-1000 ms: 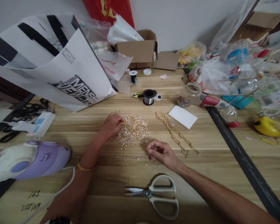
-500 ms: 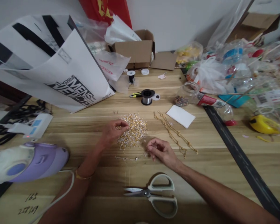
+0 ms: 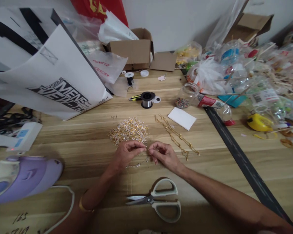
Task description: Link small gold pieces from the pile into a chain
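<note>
1. Nearest, on the near side of the grip, a pair of scissors was laid on the wooden table, its slightly parted blades pointed leftward.
2. Well to the left of the grip, a purple-and-white appliance was partly cut off by the view.
3. Just on the near side of the grip, a silvery chain was seen, its right part led up towards the fingertips.
4. The left hand and right hand were brought fingertip to fingertip, almost touching. In each, thumb and forefinger were drawn close; whether anything was pinched there could not be told.
5. Just beyond the left hand, small gold and clear beads were heaped.
6. Beyond the grip and to its right, two gold chains were laid side by side, with a white card placed past them.
7. Farther beyond the grip, a wire spool was stood upright.
</note>
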Demonstrator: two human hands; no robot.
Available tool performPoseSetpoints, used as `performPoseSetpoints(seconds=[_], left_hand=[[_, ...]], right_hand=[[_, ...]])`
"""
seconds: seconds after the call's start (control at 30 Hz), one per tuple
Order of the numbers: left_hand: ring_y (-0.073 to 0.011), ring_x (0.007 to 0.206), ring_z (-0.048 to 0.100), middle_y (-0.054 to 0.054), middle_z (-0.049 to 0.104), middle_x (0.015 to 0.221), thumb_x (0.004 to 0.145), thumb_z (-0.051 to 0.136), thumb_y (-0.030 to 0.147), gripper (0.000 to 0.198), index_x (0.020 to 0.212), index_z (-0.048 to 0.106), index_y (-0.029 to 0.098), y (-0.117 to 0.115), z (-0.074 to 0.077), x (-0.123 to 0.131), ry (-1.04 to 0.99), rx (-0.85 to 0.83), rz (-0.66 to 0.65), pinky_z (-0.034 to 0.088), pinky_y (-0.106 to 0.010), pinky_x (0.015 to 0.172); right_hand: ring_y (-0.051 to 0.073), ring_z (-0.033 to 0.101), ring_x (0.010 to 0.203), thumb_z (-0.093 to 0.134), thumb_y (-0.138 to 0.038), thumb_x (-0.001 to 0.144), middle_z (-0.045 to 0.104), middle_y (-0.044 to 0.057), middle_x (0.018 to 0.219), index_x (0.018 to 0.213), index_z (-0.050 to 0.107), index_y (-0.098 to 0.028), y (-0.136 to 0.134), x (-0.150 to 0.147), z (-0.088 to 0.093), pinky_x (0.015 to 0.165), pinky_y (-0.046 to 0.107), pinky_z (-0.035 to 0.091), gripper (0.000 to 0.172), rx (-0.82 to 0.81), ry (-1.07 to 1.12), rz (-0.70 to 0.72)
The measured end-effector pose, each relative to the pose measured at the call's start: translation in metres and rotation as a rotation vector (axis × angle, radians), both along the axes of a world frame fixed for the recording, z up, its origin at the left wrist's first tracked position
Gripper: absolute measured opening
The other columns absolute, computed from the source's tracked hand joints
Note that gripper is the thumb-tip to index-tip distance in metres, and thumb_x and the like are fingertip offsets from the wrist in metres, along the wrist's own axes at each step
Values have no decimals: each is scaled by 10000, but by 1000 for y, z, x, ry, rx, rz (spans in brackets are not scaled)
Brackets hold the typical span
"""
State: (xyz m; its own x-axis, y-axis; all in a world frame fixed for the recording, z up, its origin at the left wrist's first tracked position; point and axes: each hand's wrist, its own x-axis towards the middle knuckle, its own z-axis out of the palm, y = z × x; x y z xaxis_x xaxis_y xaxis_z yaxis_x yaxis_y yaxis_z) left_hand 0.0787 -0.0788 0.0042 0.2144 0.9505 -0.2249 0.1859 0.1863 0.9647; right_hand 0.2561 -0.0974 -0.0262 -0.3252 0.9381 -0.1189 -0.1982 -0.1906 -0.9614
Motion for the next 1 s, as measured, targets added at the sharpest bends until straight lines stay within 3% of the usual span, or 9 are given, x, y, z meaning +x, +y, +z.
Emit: performPoseSetpoints(seconds=[0.5, 1.0], left_hand=[[-160, 718, 680, -29, 745, 760, 614, 753, 240, 181, 776, 724, 165, -4, -16, 0, -83, -34, 81, 532, -249, 700], [-154, 748, 665, -24, 723, 763, 704, 699, 307, 163, 754, 655, 159, -1, -13, -9, -17, 70, 186, 505, -251, 744]], right_hand=[[50, 482, 419, 705, -337, 740, 548, -44, 538, 766, 617, -129, 2, 1, 0, 416, 167, 439, 227, 0, 50, 2], [48, 472, 428, 689, -394, 747, 519, -52, 548, 750, 568, -141, 2, 0, 1, 404, 160, 442, 281, -12, 67, -12]])
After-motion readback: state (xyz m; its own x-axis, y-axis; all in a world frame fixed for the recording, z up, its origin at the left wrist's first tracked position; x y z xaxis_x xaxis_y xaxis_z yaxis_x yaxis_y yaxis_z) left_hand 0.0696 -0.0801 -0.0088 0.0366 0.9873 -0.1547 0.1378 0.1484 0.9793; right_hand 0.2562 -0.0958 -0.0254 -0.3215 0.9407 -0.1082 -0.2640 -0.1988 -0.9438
